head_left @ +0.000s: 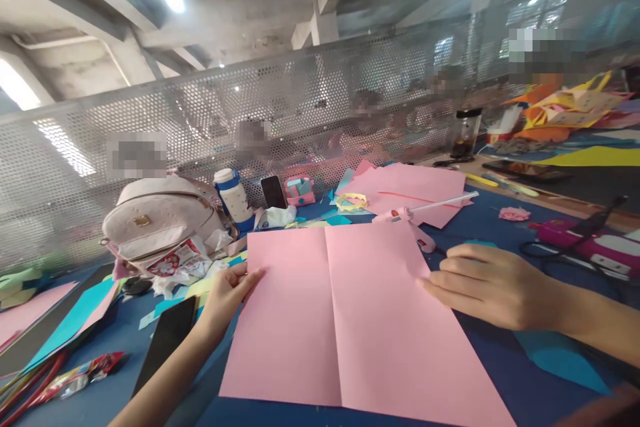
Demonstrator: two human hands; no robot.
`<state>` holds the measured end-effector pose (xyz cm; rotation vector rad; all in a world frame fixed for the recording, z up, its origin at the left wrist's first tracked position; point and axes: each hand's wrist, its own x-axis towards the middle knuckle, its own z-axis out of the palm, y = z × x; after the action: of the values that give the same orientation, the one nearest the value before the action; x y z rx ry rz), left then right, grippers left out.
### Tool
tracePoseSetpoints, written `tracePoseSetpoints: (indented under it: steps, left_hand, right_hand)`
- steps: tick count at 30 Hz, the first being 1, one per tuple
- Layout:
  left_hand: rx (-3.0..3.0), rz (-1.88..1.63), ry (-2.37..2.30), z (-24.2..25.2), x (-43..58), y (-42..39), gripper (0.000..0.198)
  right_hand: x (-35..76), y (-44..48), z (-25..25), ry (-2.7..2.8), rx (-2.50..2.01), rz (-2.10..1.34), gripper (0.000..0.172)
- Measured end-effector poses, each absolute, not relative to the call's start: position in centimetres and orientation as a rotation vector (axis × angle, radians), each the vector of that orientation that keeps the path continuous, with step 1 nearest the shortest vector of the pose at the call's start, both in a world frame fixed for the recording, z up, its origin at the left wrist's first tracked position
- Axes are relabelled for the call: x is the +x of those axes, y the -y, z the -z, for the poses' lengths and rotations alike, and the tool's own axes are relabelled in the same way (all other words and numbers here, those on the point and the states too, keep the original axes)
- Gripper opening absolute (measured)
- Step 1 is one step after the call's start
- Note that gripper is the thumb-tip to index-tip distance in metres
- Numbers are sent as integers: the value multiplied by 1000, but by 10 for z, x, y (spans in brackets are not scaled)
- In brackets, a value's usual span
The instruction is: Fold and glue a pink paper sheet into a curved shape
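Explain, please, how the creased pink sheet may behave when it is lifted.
The sheet is probably light, since it looks thin, like paper. It may fold along the crease down its middle. Its wide, flat halves would likely bend or flutter, as nothing rigid seems to back them.

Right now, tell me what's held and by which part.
A pink sheet: the left hand pinches its left edge; the right hand touches its right edge, grip unclear.

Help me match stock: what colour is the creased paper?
The creased paper is pink, clearest in the head view.
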<state>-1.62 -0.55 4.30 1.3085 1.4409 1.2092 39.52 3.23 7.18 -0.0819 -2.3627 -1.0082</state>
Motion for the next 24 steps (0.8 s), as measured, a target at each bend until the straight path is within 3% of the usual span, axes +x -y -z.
tracePoseSetpoints:
  steps: [6,14,24]
  left_hand:
    - [1345,-1181,-1486,-42,-19,8,48]
    - [1352,-962,-1507,-47,-24,17,69]
    - [1416,-476,-1564,-38,-32,49,87]
  right_hand:
    - [400,-38,-62,2342,-86,1009,26]
    - [395,-46,-47,2407,-125,990,18]
    - [372,-16,-36,2581,-12,586,26]
